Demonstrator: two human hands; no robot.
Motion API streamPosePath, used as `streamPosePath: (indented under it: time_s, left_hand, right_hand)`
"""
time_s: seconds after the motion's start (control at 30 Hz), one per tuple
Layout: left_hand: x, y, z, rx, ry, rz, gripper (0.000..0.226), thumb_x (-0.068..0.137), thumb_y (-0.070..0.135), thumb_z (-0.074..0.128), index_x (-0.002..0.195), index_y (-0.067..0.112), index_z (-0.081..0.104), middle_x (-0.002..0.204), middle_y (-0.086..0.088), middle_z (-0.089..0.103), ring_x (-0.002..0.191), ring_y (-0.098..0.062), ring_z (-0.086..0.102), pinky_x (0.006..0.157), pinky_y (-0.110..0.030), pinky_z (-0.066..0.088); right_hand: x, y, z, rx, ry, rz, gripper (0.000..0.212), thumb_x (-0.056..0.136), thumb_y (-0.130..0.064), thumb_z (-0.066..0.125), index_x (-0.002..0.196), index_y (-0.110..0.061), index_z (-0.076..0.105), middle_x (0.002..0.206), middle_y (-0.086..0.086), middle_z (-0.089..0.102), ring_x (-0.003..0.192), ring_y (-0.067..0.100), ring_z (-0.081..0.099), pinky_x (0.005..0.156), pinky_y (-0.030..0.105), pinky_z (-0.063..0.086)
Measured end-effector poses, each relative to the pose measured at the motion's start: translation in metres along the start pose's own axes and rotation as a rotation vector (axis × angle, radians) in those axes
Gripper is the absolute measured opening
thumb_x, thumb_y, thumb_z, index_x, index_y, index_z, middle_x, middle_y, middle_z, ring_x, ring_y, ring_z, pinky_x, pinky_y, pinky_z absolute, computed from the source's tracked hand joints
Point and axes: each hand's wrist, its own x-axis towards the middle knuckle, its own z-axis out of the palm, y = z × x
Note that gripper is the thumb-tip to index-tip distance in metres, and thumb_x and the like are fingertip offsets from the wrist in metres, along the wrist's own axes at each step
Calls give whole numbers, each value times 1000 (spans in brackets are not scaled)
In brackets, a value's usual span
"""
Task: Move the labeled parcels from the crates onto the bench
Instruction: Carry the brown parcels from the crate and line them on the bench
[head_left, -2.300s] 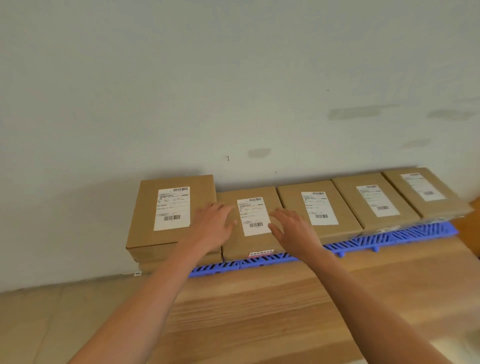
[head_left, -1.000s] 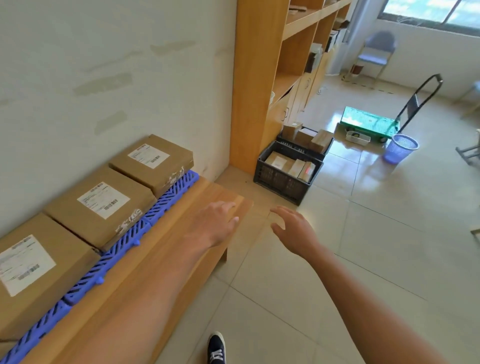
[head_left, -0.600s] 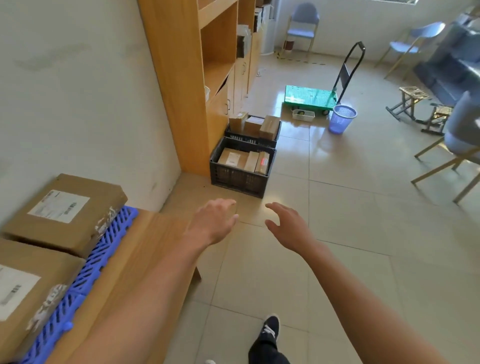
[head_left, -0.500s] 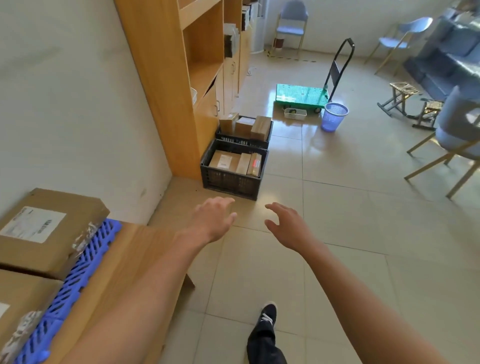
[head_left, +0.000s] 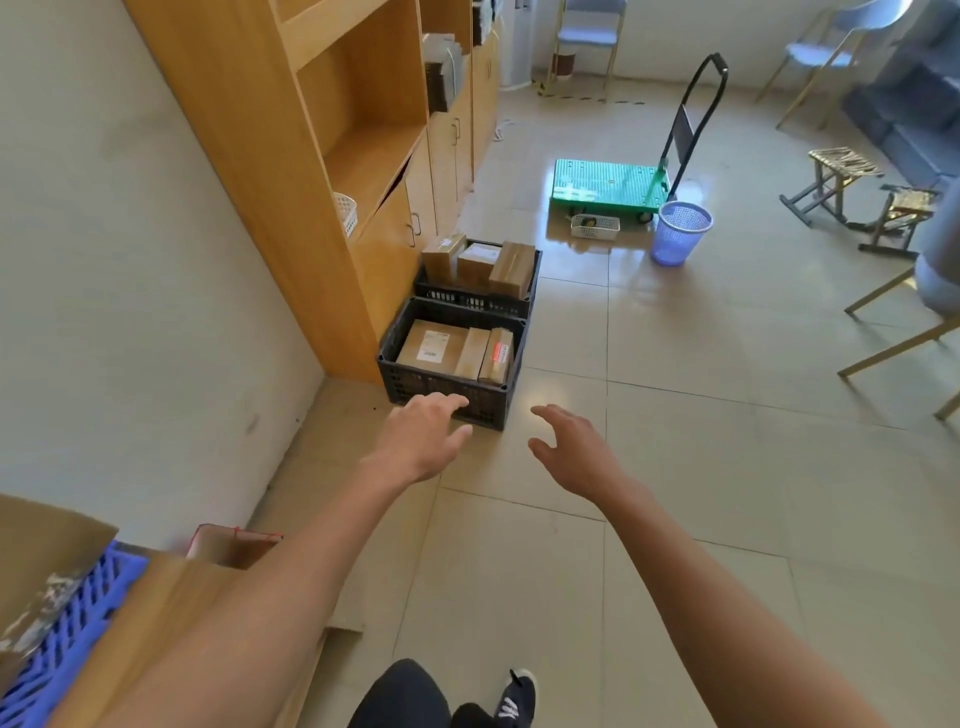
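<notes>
A tiled floor (head_left: 675, 467) fills the room, bordered by a pale wall (head_left: 130, 286) and a wooden shelving unit (head_left: 332, 130). Both arms reach forward. The left hand (head_left: 421, 441) and the right hand (head_left: 571, 452) hold nothing, fingers spread wide and relaxed. Just beyond the left fingers stands the near black crate (head_left: 447, 384), holding labeled parcels (head_left: 434, 345); a second crate (head_left: 478, 299) with more parcels sits directly behind it. Far beyond the right fingers are a green platform trolley (head_left: 608, 187), a purple waste basket (head_left: 678, 234), folding stools (head_left: 836, 176) and chairs (head_left: 587, 31). Behind and left of the left fingers, the wooden tabletop (head_left: 171, 613) carries a blue slatted mat (head_left: 72, 618) and one parcel corner (head_left: 41, 551). Compared with the frame half a second earlier, the crates appear nearer to the fingers, and less of the tabletop and its parcels remains in view.
</notes>
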Motion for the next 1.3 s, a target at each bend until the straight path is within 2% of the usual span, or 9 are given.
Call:
streamPosePath:
  time_s: [0.37, 0.6, 0.77, 1.07, 1.3]
  left_hand:
    - [171, -81, -15, -89, -16, -90, 48, 101, 45, 54, 145, 27, 51, 140, 1, 59, 127, -21, 54, 106, -49, 46]
    - [268, -117, -41, -91, -56, -52, 47, 101, 44, 54, 145, 25, 51, 141, -2, 60, 129, -23, 55, 105, -47, 47]
    - [319, -131, -44, -103, -84, -36, 47, 101, 43, 56, 144, 25, 51, 142, -1, 59, 131, -21, 54, 106, -46, 46]
    - [445, -137, -16, -69, -199, -70, 47, 101, 43, 55, 145, 27, 50, 145, -1, 57, 133, -21, 51, 107, -46, 44]
    - [535, -138, 26, -80, -319, -132, 47, 101, 43, 56, 145, 28, 50, 145, 1, 56, 135, -20, 50, 109, -46, 44]
  right_hand:
    - [194, -9, 6, -55, -64, 10, 54, 100, -31, 59, 151, -23, 42, 153, -1, 47, 140, 23, 44, 112, 39, 38]
    - [290, -22, 2, -30, -68, 58, 56, 99, -29, 60, 151, -24, 41, 149, -2, 51, 133, 20, 51, 107, 34, 42]
    - [343, -17, 4, -7, -96, 94, 56, 99, -29, 60, 151, -24, 40, 150, -2, 50, 138, 21, 46, 110, 37, 40]
    - [447, 34, 16, 116, -118, 195, 56, 98, -29, 61, 151, -26, 41, 150, -3, 50, 139, 19, 46, 110, 36, 39]
    - [528, 93, 32, 189, -207, 316, 55, 98, -29, 61, 150, -27, 43, 151, -3, 49, 139, 17, 45, 112, 36, 39]
